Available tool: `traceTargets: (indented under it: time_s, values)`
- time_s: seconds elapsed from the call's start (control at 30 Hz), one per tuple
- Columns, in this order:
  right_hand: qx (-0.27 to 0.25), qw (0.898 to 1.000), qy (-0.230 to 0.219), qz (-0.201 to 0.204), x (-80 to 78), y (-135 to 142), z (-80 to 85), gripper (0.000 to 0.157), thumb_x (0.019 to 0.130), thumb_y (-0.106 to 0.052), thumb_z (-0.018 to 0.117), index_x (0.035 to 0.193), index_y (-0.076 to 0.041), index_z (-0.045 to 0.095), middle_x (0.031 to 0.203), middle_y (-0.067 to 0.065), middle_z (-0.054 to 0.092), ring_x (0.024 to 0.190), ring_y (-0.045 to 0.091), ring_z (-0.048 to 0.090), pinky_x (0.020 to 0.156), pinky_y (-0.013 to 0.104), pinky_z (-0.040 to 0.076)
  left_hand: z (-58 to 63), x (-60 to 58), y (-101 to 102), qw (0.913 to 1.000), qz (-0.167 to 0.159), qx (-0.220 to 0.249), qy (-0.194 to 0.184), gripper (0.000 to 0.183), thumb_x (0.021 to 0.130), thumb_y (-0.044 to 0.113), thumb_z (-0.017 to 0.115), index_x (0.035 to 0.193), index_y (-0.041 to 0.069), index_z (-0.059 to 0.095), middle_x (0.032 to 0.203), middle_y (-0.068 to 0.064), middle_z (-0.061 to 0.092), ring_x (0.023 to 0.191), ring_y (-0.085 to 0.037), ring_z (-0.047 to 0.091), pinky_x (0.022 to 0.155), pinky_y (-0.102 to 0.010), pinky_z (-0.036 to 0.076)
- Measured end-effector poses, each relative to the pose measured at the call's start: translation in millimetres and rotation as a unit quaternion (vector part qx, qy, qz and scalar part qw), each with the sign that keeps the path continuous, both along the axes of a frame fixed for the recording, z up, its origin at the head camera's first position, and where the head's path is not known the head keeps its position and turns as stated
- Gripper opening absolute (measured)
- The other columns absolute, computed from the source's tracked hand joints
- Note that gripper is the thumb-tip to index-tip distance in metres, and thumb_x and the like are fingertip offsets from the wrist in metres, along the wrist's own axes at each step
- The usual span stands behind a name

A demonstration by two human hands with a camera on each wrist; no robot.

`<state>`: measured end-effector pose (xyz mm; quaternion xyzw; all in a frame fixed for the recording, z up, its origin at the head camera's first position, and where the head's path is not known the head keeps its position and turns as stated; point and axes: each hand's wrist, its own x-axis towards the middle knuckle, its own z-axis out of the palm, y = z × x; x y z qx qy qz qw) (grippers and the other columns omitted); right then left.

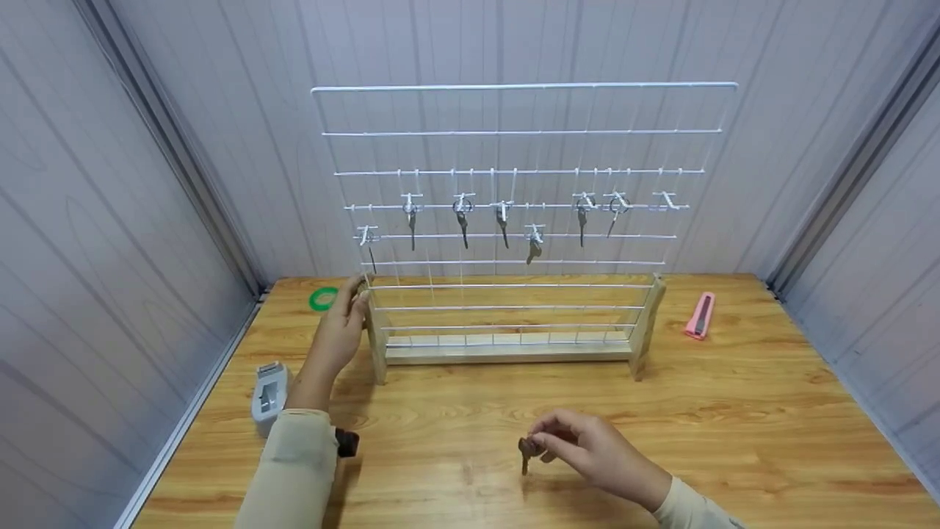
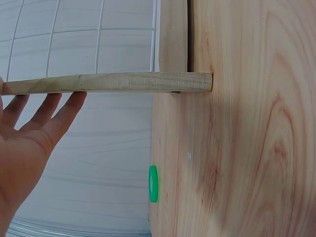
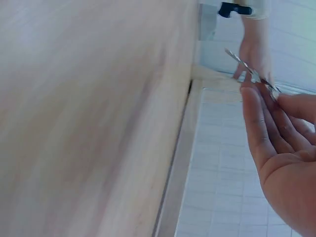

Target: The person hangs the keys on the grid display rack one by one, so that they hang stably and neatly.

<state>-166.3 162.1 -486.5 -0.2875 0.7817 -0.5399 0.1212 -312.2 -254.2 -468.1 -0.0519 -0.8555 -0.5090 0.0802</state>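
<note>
My right hand (image 1: pixel 591 452) pinches a key (image 1: pixel 524 455) between thumb and fingers, low over the table in front of the rack. The key's silver blade (image 3: pixel 237 58) points away from the fingertips in the right wrist view. My left hand (image 1: pixel 341 330) holds the left wooden post (image 1: pixel 376 338) of a white wire grid rack (image 1: pixel 507 307) near its top. Its straight fingers (image 2: pixel 64 116) lie against the post's outer side. Several keys (image 1: pixel 463 224) hang from metal hooks across the grid's middle, one key (image 1: pixel 534 251) lower than its neighbours.
Behind my left hand lies a green ring (image 1: pixel 323 298). A grey tape dispenser (image 1: pixel 270 397) stands beside my left forearm. To the rack's right is a pink box cutter (image 1: pixel 700 316). Panelled walls (image 1: pixel 183 220) close in the wooden table (image 1: pixel 440 411) at the back and sides.
</note>
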Motion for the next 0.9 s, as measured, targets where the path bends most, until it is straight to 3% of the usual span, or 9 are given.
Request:
traceTargets:
  time_s: [0.27,0.4,0.63,0.9]
  values:
    - [-0.095,0.995,0.009,-0.006,-4.6,6.3,19.6,0.023,0.112,-0.01,0.056,0.123,0.01,0.059,0.113,0.034,0.07,0.095,0.015,0.077,0.08,0.035,0.069,0.4,0.8,0.1,1.0,-0.002,-0.002,0.0,0.052,0.117,0.041,0.036,0.166,0.025,0.032,0.169,-0.02,0.041,0.138,-0.043,0.057,0.113,-0.061,0.055]
    - [-0.124,0.992,0.03,-0.023,-7.1,12.5,31.7,0.022,0.111,-0.005,0.054,0.124,0.013,0.056,0.112,0.033,0.07,0.095,0.012,0.076,0.078,0.036,0.069,0.7,1.2,0.2,1.0,0.001,-0.003,-0.001,0.052,0.117,0.041,0.037,0.166,0.025,0.033,0.167,-0.021,0.043,0.137,-0.042,0.058,0.112,-0.06,0.056]
    - [-0.154,0.981,0.082,-0.09,-13.2,26.9,58.4,0.018,0.11,-0.002,0.056,0.12,0.012,0.059,0.105,0.012,0.076,0.09,0.015,0.078,0.071,0.036,0.069,1.2,0.5,0.0,1.0,-0.001,0.003,-0.008,0.056,0.116,0.045,0.036,0.168,0.023,0.031,0.17,-0.021,0.04,0.148,-0.044,0.052,0.114,-0.061,0.054]
    - [-0.132,0.965,0.085,-0.212,-14.0,39.7,96.9,0.017,0.11,-0.002,0.057,0.122,0.008,0.061,0.1,0.01,0.076,0.081,0.018,0.077,0.062,0.036,0.067,-1.2,-1.0,0.8,0.9999,-0.001,0.012,0.003,0.052,0.117,0.042,0.037,0.165,0.024,0.035,0.168,-0.018,0.045,0.145,-0.043,0.055,0.114,-0.061,0.055]
